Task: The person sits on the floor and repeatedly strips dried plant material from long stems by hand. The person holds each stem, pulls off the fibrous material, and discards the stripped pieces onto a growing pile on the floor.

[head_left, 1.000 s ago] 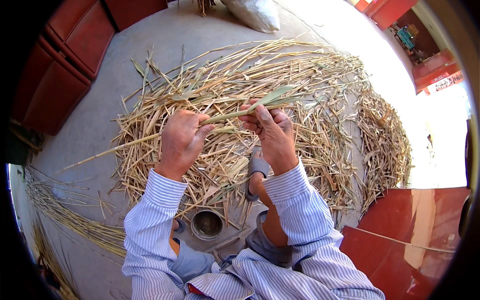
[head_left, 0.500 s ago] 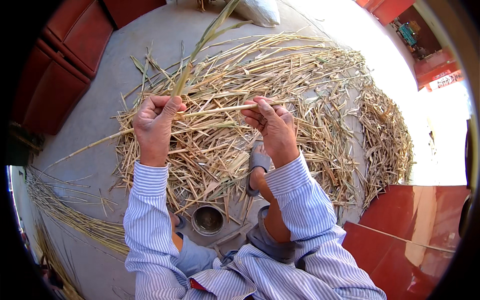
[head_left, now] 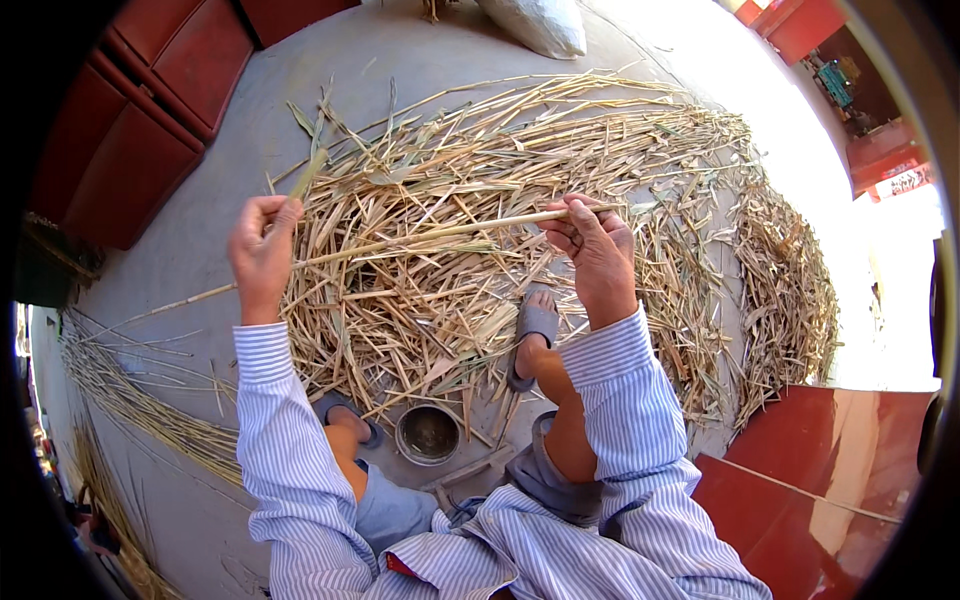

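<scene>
A long, thin, pale yellow plant stalk (head_left: pixel 440 235) stretches across in front of me, its far left part running down toward the floor. My right hand (head_left: pixel 597 255) pinches it near its right end between thumb and fingers. My left hand (head_left: pixel 264 255) is closed at the stalk further left, gripping a yellow-green leaf sheath (head_left: pixel 311 172) that sticks up above the thumb. Whether the left fingers also wrap the stalk is partly hidden. Beneath both hands spreads a wide heap of dry stalks and leaf husks (head_left: pixel 420 320).
A metal bowl (head_left: pixel 428 435) stands between my feet. A bundle of thin stripped stalks (head_left: pixel 160 415) lies at the left. Red sofas (head_left: pixel 120 120) stand at the upper left, a white sack (head_left: pixel 540 25) at the top, a husk pile (head_left: pixel 790 280) and a red panel (head_left: pixel 790 470) at the right.
My left hand has slid left along the stalk, drawing the leaf sheath away. A longer bare stretch now shows between my hands. The right hand has shifted slightly right, still pinching the stalk.
</scene>
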